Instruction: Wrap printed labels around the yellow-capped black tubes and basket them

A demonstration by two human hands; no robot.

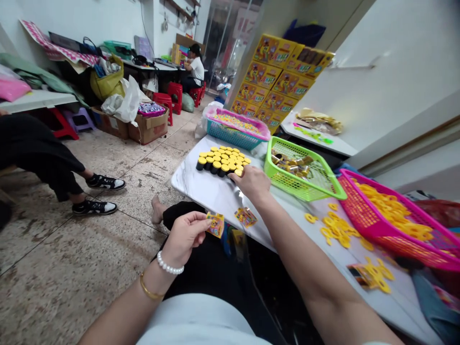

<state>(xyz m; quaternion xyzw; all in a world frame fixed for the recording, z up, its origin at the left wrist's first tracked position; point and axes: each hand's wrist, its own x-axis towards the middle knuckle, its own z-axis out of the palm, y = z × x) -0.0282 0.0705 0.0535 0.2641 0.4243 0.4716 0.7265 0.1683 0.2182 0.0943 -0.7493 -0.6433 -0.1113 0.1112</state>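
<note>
The left hand is raised clear of the table, its thumb and fingers pinched on a small printed card packet, which it holds by one edge just off the left edge of the white marble-pattern table. The packet appears thin, light and flexible, with a glossy face that may prove slippery; an edge or corner hold seems the sound one, as firm pressure could crease it.

The right hand lies partly closed, its fingertips on the nearest caps of a tight block of yellow-capped black cylinders standing upright near the table's far end. Whether it pinches one cylinder cannot be told from this view. These appear light and stiff, probably plastic, though the material is not certain. Being round, each is best taken by the body between finger and thumb; a loose one could roll if tipped.

A second printed packet lies flat on the table near its left edge. A lime-green plastic basket sits to the right of the block, holding small gold-coloured pieces. Loose yellow rings lie toward the right edge, beside a magenta plastic basket filled with more of them.
</note>
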